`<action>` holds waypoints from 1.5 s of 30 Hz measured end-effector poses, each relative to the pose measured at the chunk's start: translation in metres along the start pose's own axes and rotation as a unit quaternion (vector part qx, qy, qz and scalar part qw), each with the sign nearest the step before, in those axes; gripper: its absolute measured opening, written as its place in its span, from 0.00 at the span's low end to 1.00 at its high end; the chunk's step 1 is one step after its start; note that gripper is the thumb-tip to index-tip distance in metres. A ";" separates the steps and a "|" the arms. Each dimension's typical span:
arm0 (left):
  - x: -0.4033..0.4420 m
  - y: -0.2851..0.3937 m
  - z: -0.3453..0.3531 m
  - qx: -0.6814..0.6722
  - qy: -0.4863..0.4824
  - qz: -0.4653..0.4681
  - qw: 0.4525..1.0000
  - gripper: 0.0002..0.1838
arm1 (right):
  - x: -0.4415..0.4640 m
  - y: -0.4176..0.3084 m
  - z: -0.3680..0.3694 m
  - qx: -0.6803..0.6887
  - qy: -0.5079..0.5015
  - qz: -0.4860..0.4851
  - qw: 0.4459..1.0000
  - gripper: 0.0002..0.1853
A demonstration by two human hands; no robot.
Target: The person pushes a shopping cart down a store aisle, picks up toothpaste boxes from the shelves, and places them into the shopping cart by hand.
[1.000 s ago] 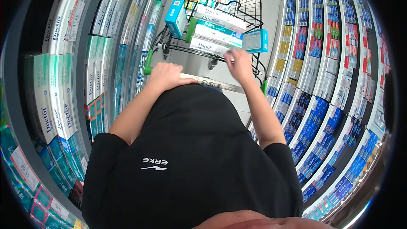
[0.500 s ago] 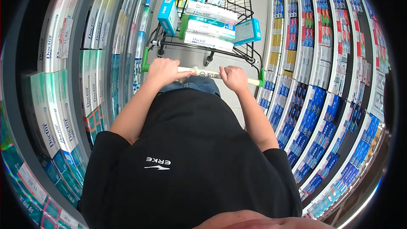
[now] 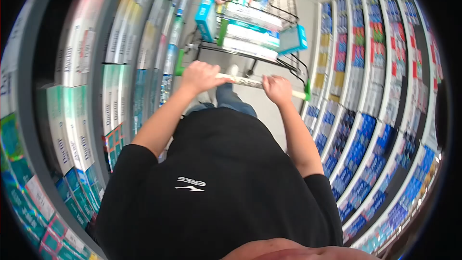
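Both my hands are wrapped round the white handle (image 3: 248, 82) of a black wire shopping cart (image 3: 288, 12). My left hand (image 3: 200, 76) grips it left of the middle, and my right hand (image 3: 277, 89) holds it toward the right end, near a green end cap (image 3: 308, 89). In the cart, a stack of long white toothpaste boxes (image 3: 251, 47) lies closest to me, with a green-and-white box (image 3: 251, 28) among them. A blue box (image 3: 206, 19) stands at the left side and another blue box (image 3: 292, 40) leans at the right. Smaller packages behind the stack are blurred.
Shelves of toothpaste cartons (image 3: 74, 130) rise close on my left. On the right, white shelves (image 3: 358, 135) hold rows of blue, red and gold packages. Pale floor (image 3: 272, 115) runs between them under the cart. One shoe (image 3: 233, 71) shows beneath the handle.
The view has shifted and blurred, so cart and hands appear farther right. A leg and shoe now show forward under the handle. Both hands keep their grip.
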State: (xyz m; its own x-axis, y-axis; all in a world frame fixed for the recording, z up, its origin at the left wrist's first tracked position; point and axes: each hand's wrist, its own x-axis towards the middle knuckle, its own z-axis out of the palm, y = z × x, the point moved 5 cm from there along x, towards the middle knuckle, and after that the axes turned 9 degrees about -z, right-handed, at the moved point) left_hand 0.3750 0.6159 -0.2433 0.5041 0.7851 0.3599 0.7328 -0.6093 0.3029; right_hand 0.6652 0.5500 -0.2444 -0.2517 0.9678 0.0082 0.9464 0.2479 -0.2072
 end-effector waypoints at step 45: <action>0.198 0.003 0.023 -0.078 -0.064 -0.079 0.992 0.29 | 0.160 0.145 -0.109 0.299 0.012 -0.039 0.953 0.44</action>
State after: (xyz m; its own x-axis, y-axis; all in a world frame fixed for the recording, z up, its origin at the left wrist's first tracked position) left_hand 0.4879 0.7718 -0.1918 0.4501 0.8737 0.1846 0.7328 -0.4795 0.4829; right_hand 0.7846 0.7461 -0.1664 -0.3059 0.9497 0.0676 0.6379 0.2572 -0.7259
